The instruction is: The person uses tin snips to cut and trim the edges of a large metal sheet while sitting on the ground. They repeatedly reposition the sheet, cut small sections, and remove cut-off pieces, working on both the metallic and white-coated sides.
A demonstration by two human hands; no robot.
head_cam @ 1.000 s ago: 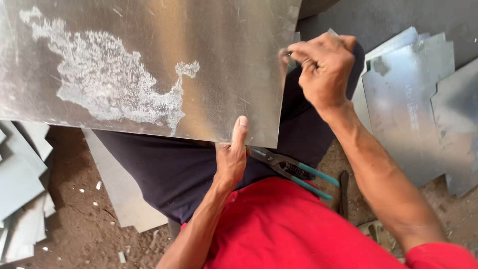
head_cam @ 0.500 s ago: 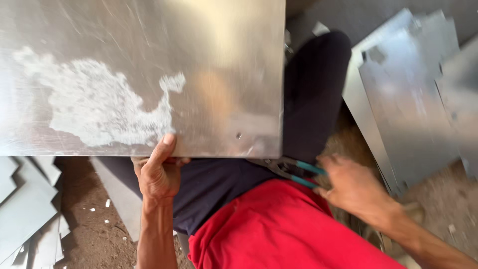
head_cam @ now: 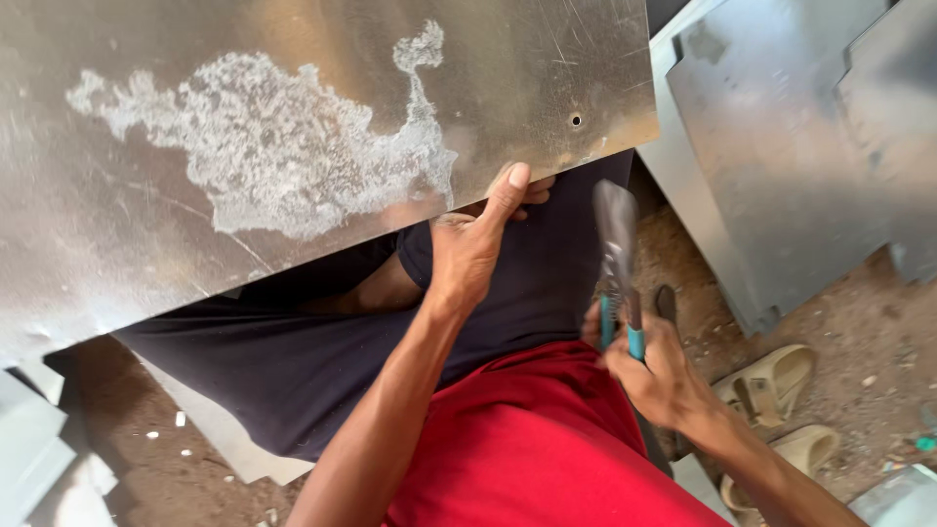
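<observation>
Red shirt: soft cloth, nearest the camera; dark trousers beyond it, spread over the lap.

Right hand: grip clenched around the teal-sleeved handles of a pair of tin snips, near right. Blades are grey steel, long and narrow, blurred, pointing away toward the sheet's edge; whether they stand apart or together cannot be told.

Left hand: grip clamped on the near edge of the metal sheet, thumb on top, fingers curled beneath.

Metal sheet: large, flat, thin, dull grey with fine scratches, resting across the lap and reaching left and far out of view. A crusty white, branching blotch of corrosion sits mid-surface. A small round hole lies near the right corner.

Sandals: tan, moulded, lying on the dirt floor at near right.

Cut sheet pieces: grey, notched outlines, stacked far right on the floor; paler offcuts at near left.

Risks, judged:
- The sheet's raw edge runs under bare fingers; a slip or a jerk of the panel could slice them.
- Snips meet the edge close to the holding hand; a wandering bite could nip the thumb.
- Held by one hand only, the wide panel may flex or slide off the lap.
- Sharp trimmings may fall on bare feet.
</observation>
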